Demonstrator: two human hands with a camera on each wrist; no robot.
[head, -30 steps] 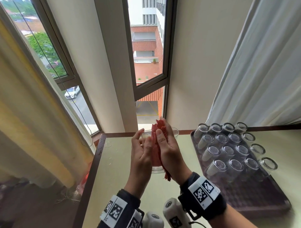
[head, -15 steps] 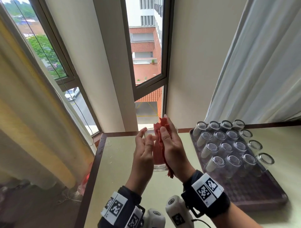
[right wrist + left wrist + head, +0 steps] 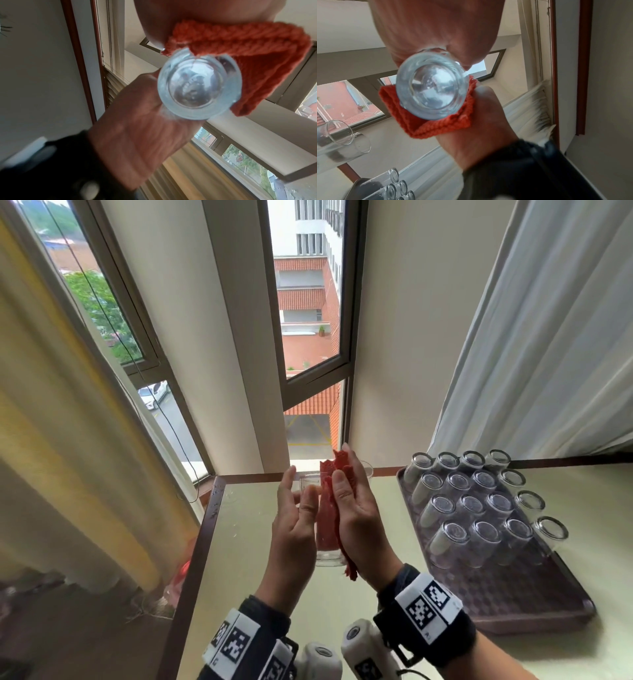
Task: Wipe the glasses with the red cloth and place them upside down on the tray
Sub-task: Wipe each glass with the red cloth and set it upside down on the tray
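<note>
A clear glass [image 3: 329, 554] stands upright in the air above the table, squeezed between my two palms. My left hand [image 3: 295, 525] presses its left side with straight fingers. My right hand [image 3: 359, 518] presses the folded red cloth [image 3: 327, 508] flat against its right side, also with straight fingers. The wrist views look up at the glass's thick base [image 3: 432, 86] [image 3: 199, 86], with the cloth [image 3: 436, 125] [image 3: 248, 56] beside it. Several glasses [image 3: 472, 505] stand upside down in rows on the dark tray [image 3: 513, 597] to the right.
The pale table [image 3: 239, 559] has a dark wooden edge on its left, with a drop to the floor and a yellow curtain beyond. A white curtain [image 3: 548, 337] hangs behind the tray. An open window [image 3: 308, 337] is straight ahead. Another clear glass [image 3: 339, 142] shows near the tray.
Both palms stay on the glass and cloth and have shifted only slightly against each other. Nothing was let go or set down.
</note>
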